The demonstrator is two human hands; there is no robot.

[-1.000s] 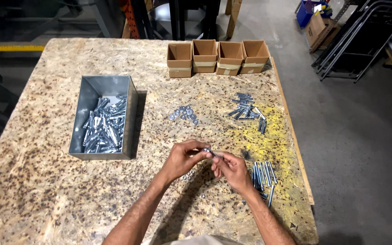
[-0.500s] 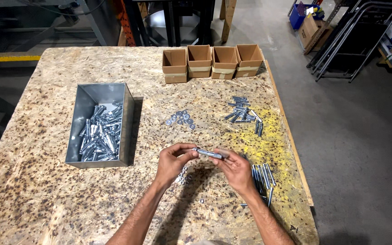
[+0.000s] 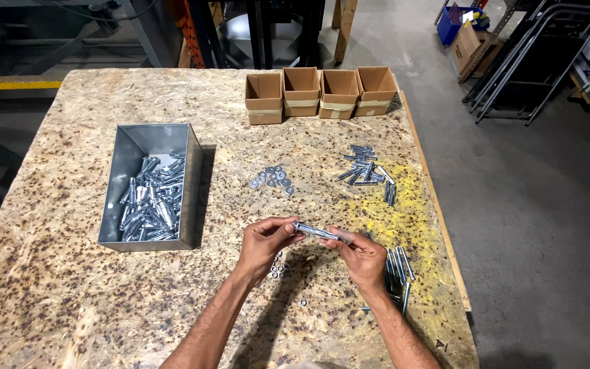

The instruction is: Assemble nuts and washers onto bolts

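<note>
Left hand [image 3: 265, 240] and right hand [image 3: 362, 256] each pinch an end of one anchor bolt [image 3: 317, 231]; best kept level, over the table [image 3: 49, 273].

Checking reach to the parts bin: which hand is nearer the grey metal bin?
Left. The left hand is just right of the grey metal bin; the right hand is farther right, both holding a metal bolt.

Single head-worn view, aimed steeply down and forward from above the wooden table [image 3: 69, 287]; whole tabletop is framed at mid distance, floor [image 3: 548, 205] seen beyond right edge.
</note>
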